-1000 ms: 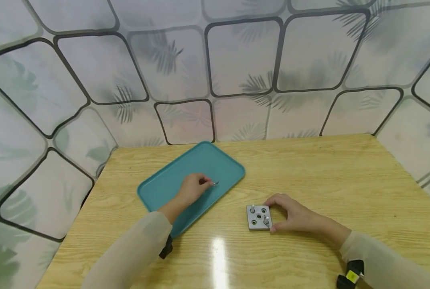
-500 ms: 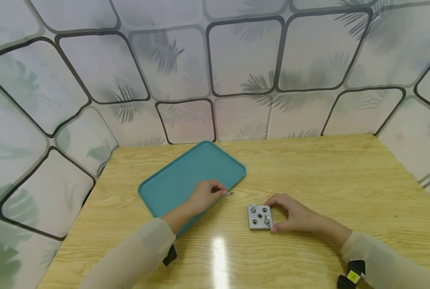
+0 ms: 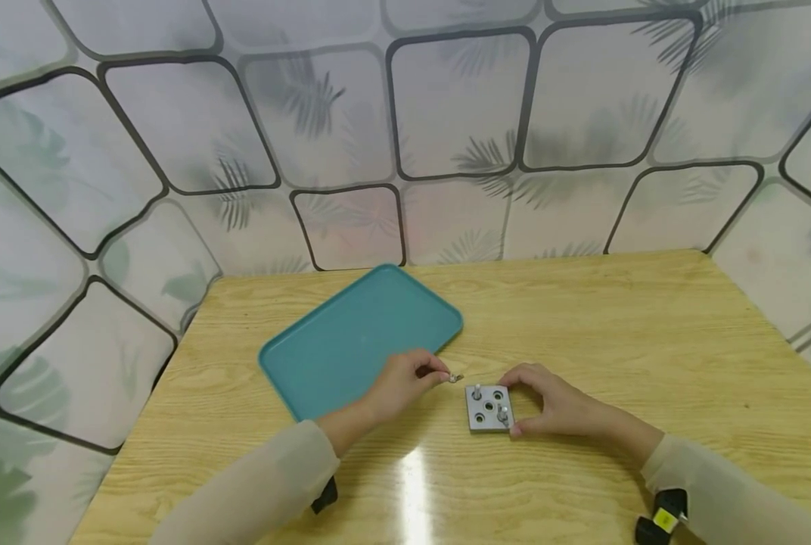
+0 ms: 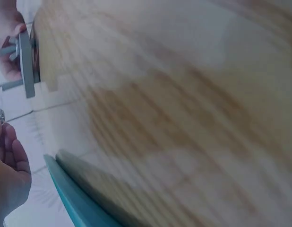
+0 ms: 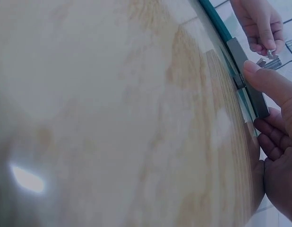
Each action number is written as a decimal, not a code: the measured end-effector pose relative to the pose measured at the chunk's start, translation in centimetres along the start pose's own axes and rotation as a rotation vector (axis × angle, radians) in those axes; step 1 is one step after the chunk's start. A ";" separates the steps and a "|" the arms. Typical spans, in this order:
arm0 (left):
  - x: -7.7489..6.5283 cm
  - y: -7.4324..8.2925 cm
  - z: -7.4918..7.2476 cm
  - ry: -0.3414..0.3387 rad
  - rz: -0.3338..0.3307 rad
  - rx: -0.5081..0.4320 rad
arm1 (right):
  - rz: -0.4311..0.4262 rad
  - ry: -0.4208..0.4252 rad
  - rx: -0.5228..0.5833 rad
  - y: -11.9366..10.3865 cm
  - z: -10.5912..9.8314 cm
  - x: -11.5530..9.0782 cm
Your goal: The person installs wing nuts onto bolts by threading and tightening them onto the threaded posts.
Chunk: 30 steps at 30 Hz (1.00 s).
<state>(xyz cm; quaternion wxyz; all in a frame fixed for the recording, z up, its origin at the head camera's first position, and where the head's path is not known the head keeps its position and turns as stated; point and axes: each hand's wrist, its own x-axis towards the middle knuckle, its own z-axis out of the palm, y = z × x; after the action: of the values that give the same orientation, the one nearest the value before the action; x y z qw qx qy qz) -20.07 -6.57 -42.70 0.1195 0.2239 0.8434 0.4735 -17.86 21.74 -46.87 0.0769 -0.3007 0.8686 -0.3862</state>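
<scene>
square metal plate (image 3: 489, 419) sits on the wood-grain tabletop (image 3: 623, 325), to the right of the blue-green tray (image 3: 358, 325) and apart from it. five holes, laid out like the five on a die. metal posts stand at two: far-left post (image 3: 476, 392), near-right post (image 3: 503, 414). far-right, centre and near-left holes show bare. whether the plate lies fully flat, i cannot tell.

right hand (image 3: 551, 401): mine grasps the plate by its right side, forefinger at the far corner, thumb at the near one. left hand (image 3: 402, 387): mine pinches a small metal piece (image 3: 455, 378) between thumb and forefinger. the piece pokes out past the fingertips, beyond the tray's edge, near the plate's far-left corner but not touching it. too small to make out its exact form.

on handling, my judgement: bracing matters most. steady pressure from the right side should stop the plate skidding on smooth wood. pinch light but sure; so small a part could twist or drop if squeezed off-centre. best to carry it above the far-left post, not sideways into it, and square it up before any push.
</scene>
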 end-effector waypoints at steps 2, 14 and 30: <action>0.0 0.0 0.4 0.006 0.029 0.018 | -0.012 0.002 0.005 0.0 0.0 0.0; 0.4 0.2 2.3 0.041 0.142 0.028 | -0.003 -0.012 0.018 0.1 0.0 0.1; 0.8 0.4 2.9 0.011 0.136 0.013 | -0.015 0.003 0.011 -0.2 -0.1 0.1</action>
<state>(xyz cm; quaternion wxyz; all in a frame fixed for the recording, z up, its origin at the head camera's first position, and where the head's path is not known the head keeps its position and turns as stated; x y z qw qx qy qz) -19.43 -3.83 -43.93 0.0808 0.2787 0.8300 0.4763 -17.85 21.64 -46.68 0.0743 -0.3065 0.8643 -0.3918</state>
